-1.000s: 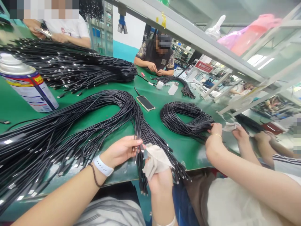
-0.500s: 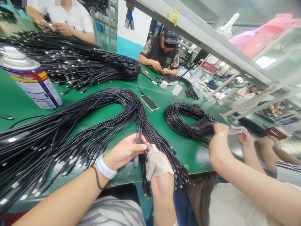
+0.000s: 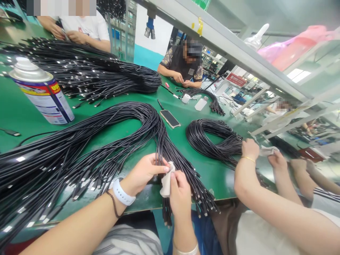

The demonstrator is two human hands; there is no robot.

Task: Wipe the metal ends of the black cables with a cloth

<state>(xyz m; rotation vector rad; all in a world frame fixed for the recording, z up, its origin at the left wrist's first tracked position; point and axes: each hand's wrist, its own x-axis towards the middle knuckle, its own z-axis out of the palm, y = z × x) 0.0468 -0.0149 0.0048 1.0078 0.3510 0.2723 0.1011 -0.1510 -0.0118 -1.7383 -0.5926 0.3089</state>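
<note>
Between my two hands, I have a pale cloth (image 3: pixel 166 186) bunched at the left fingertips, where the left hand (image 3: pixel 145 173) appears to pinch one of the black cables (image 3: pixel 140 109) and the right hand (image 3: pixel 181 190) grips the cloth, its folds hiding the cable's tip. I judge that end to be still in progress; left of the left hand and beyond the right, many more ends lie fanned across the bench (image 3: pixel 177 139), and I cannot tell which are done.
</note>
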